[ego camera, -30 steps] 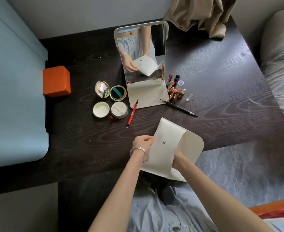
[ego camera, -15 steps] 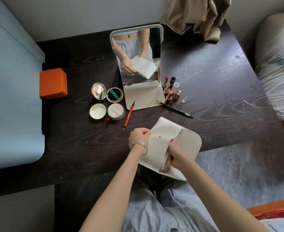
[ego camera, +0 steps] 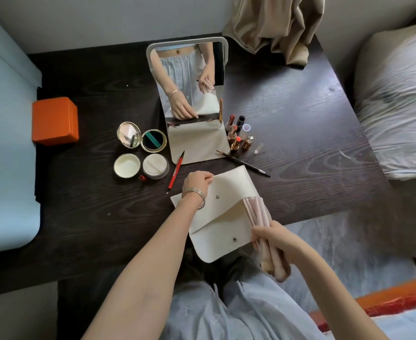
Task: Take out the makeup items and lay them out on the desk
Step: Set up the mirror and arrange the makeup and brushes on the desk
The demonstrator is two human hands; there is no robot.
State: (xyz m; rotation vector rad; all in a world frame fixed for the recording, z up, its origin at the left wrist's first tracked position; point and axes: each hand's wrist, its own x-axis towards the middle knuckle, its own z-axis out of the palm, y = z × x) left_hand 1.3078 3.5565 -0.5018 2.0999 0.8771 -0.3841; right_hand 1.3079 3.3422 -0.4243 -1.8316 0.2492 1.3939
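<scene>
With the left hand (ego camera: 197,180) pinching the cream leather pouch (ego camera: 223,207) steady, the right hand (ego camera: 273,238) grips a bundle of pink-handled brushes (ego camera: 257,212) half out of its mouth; next, I'd judge, comes laying them on the dark wooden desk (ego camera: 300,133).

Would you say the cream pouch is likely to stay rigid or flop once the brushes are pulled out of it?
Probably floppy: the cream pouch bends where its flap hangs past the desk edge. It looks thin and light, so it may slide; the left hand pins its far corner while the right hand draws the pink brushes out. The snap studs seem its only hard parts.
</scene>
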